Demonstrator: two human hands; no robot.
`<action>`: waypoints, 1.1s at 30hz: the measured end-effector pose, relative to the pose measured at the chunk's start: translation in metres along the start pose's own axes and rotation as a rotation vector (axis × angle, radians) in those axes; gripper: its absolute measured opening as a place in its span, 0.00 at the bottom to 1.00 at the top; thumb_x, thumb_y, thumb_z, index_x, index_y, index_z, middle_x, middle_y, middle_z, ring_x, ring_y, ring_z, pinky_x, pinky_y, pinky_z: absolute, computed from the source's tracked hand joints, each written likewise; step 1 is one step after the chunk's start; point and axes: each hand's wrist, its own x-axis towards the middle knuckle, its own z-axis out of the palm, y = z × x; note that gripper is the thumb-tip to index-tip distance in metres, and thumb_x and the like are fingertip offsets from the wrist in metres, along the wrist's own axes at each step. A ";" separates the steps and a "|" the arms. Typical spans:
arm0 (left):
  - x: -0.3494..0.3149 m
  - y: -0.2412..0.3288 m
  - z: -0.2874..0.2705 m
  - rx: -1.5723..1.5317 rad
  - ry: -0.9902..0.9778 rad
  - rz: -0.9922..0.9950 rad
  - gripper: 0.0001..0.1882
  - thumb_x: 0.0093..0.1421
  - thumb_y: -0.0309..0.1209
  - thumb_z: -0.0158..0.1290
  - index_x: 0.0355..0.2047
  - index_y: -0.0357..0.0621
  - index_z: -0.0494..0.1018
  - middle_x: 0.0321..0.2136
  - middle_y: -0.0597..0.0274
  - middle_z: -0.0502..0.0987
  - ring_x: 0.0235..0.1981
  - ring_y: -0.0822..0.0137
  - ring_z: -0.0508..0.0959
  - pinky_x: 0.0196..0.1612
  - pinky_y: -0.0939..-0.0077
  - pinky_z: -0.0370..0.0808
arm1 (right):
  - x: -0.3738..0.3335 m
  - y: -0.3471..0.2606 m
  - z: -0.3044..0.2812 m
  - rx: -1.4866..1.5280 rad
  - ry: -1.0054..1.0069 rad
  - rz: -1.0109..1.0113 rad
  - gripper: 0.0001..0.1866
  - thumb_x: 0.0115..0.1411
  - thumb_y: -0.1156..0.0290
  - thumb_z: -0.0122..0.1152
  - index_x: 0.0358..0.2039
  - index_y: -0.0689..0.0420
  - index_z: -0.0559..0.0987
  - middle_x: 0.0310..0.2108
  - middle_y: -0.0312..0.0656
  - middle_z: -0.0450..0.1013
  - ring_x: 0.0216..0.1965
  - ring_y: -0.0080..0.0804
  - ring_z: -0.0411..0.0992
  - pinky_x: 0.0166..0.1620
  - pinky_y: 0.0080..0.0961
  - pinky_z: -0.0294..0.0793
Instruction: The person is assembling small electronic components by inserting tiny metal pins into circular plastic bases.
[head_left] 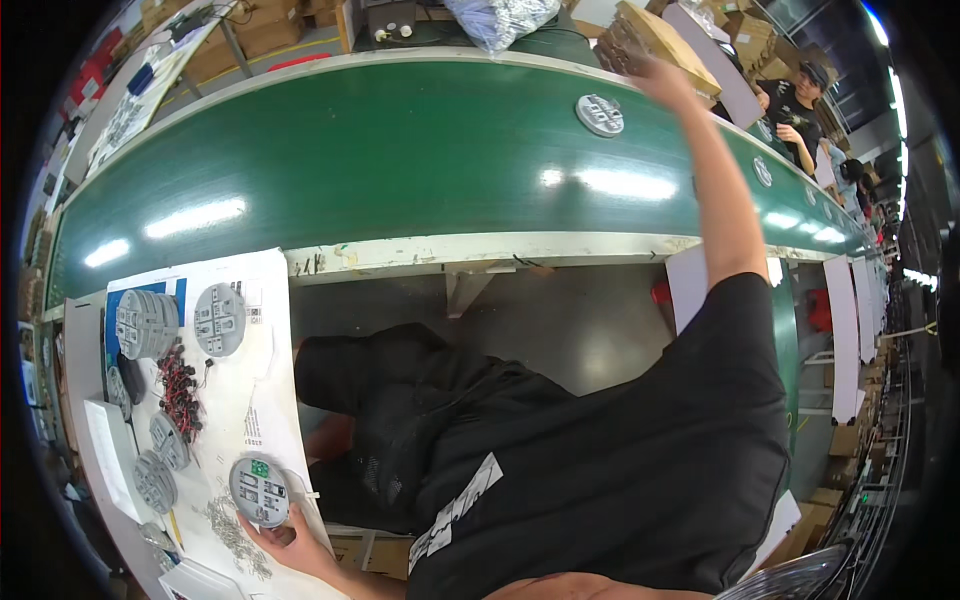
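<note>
My left hand is closed around the rim of a round grey plastic disc with square cutouts and a small green piece on it, above the white worktable. My right arm stretches across the green conveyor belt. At its far edge my right hand is blurred beside a brown cardboard stack; its fingers and any contact are unclear. On the worktable stand a stack of similar discs, a single disc and a heap of small red and black wired parts.
More discs and scattered small metal pieces lie on the worktable. The conveyor belt carries a disc and others farther along. A clear bag sits beyond it. A co-worker is at the right.
</note>
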 end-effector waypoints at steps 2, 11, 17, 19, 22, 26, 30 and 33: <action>0.000 -0.006 0.002 0.010 0.004 0.010 0.47 0.56 0.20 0.66 0.74 0.46 0.59 0.51 0.49 0.80 0.48 0.64 0.78 0.46 0.74 0.72 | -0.021 0.189 0.008 -0.024 0.096 0.243 0.40 0.50 0.50 0.80 0.57 0.63 0.80 0.43 0.52 0.83 0.43 0.42 0.81 0.49 0.38 0.79; 0.001 -0.003 -0.002 0.095 0.011 0.023 0.45 0.58 0.18 0.62 0.75 0.46 0.57 0.58 0.45 0.75 0.52 0.59 0.78 0.51 0.71 0.74 | -0.107 0.253 0.035 0.123 -0.618 0.836 0.53 0.45 0.47 0.84 0.63 0.67 0.69 0.15 0.41 0.64 0.11 0.28 0.63 0.14 0.32 0.57; 0.002 0.000 0.003 0.072 -0.002 0.048 0.44 0.61 0.20 0.62 0.75 0.46 0.57 0.59 0.47 0.75 0.51 0.61 0.78 0.53 0.71 0.75 | -0.123 0.266 0.069 0.219 -0.410 0.812 0.51 0.42 0.47 0.84 0.60 0.63 0.71 0.25 0.46 0.72 0.11 0.31 0.63 0.14 0.33 0.58; 0.001 -0.004 0.005 0.088 0.015 0.054 0.44 0.61 0.20 0.62 0.75 0.46 0.57 0.59 0.47 0.75 0.51 0.61 0.78 0.53 0.72 0.74 | -0.114 0.260 0.061 0.179 -0.333 0.706 0.53 0.41 0.48 0.83 0.63 0.62 0.69 0.30 0.47 0.74 0.16 0.36 0.69 0.18 0.37 0.65; 0.006 -0.010 0.008 0.114 0.047 0.070 0.44 0.61 0.21 0.62 0.75 0.45 0.57 0.59 0.47 0.75 0.51 0.61 0.78 0.53 0.72 0.74 | -0.063 0.268 0.049 0.128 0.037 0.155 0.57 0.40 0.50 0.81 0.69 0.57 0.65 0.45 0.53 0.78 0.44 0.51 0.80 0.43 0.46 0.80; 0.000 -0.013 -0.004 0.019 0.063 0.005 0.47 0.56 0.16 0.61 0.75 0.42 0.56 0.60 0.43 0.74 0.54 0.57 0.77 0.55 0.68 0.75 | -0.055 -0.026 -0.068 0.005 0.240 -0.227 0.52 0.42 0.55 0.77 0.69 0.50 0.67 0.60 0.52 0.70 0.59 0.53 0.73 0.60 0.45 0.73; -0.004 -0.008 -0.003 -0.084 -0.002 -0.072 0.50 0.52 0.16 0.66 0.74 0.41 0.57 0.57 0.47 0.75 0.53 0.60 0.78 0.55 0.69 0.75 | -0.111 -0.231 -0.112 0.274 0.428 -0.879 0.50 0.40 0.54 0.77 0.67 0.42 0.69 0.55 0.47 0.71 0.45 0.55 0.78 0.46 0.46 0.79; -0.010 -0.007 0.005 -0.245 0.030 -0.012 0.51 0.51 0.17 0.69 0.74 0.40 0.57 0.51 0.55 0.78 0.50 0.65 0.79 0.53 0.73 0.76 | -0.150 -0.329 -0.124 0.399 0.416 -1.142 0.49 0.40 0.54 0.76 0.66 0.41 0.70 0.53 0.47 0.71 0.41 0.53 0.78 0.43 0.44 0.80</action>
